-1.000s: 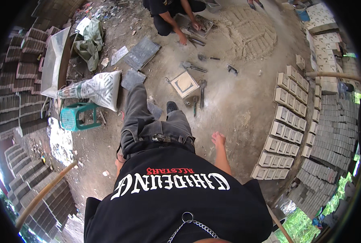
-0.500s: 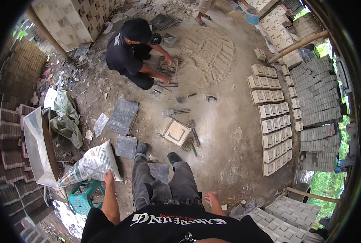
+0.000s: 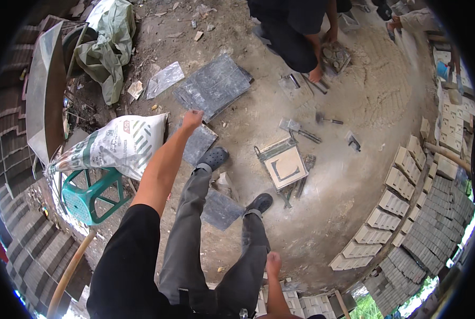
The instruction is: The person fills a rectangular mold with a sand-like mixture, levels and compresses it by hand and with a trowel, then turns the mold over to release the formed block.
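I stand on a dirt floor, with my legs and dark shoes in the middle of the head view. My left hand (image 3: 191, 118) reaches forward over a grey square slab (image 3: 198, 143), with a stack of larger grey slabs (image 3: 213, 85) just beyond it; the fingers are loosely curled and hold nothing. My right hand (image 3: 273, 262) hangs low beside my right leg, empty. A square metal mould (image 3: 286, 166) with a pale tile in it lies ahead of my right foot. Another grey slab (image 3: 221, 209) lies between my feet.
A white sack (image 3: 115, 144) leans on a green plastic stool (image 3: 91, 195) at left. A person (image 3: 296, 26) squats at the top, hands on a mould. Trowels (image 3: 300, 128) lie near the mould. Rows of pale blocks (image 3: 397, 207) curve along the right; dark stacked tiles (image 3: 30, 255) at left.
The view has swung and moved closer to the floor. My left arm has stretched forward past the sack toward the grey slabs. The squatting person now sits at the top edge.
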The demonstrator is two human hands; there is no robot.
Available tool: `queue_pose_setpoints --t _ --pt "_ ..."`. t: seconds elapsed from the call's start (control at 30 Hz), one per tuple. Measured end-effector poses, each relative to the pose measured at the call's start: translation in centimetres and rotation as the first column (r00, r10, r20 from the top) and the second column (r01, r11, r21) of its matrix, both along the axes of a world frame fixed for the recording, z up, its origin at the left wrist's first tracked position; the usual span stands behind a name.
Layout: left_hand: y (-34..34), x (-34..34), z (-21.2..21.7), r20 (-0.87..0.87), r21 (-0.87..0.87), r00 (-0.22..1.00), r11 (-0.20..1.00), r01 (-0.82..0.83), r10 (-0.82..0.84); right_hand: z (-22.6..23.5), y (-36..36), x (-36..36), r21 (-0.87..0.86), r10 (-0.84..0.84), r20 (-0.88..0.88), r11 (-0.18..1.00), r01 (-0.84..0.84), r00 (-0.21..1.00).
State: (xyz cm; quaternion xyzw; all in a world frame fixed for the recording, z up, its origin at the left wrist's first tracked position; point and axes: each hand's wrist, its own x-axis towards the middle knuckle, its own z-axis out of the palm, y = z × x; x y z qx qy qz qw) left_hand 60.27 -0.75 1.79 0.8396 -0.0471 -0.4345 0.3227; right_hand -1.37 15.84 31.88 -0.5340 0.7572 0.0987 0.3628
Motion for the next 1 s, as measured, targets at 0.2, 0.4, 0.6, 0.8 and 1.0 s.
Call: queue_pose_setpoints --t 0.2,0.4,0.6,0.8,1.0 --pt "-2.3 -2.5 -10.4 -0.357 -0.029 0.869 0.926 -0.377 0.342 -22.7 -12.3 15.3 0.203 0.062 0.323 0.970 -0.133 0.944" --pt "-4.8 -3.5 -18.6 0.050 -0.030 0.891 0.893 -0.449 0.450 -41.0 -29.2 33.1 -0.046 0.406 0.371 0.906 -0.420 0.835" --pt "-8.1 -2.3 -19.2 0.137 0.006 0.909 0.917 -0.399 0.395 -47.5 -45.4 46.5 -0.449 0.522 0.237 0.807 -0.384 0.820" --pt "-8.3 -0.8 -16.4 0.011 0.228 0.941 0.915 -0.332 0.338 -48.7 -46.4 47.9 -0.279 0.592 0.213 0.799 -0.532 0.777" --pt "-6.5 -1.3 -19.0 0.150 0.184 0.930 0.914 -0.361 0.337 -45.5 -44.2 41.4 0.056 0.152 0.764 0.953 -0.299 0.627"
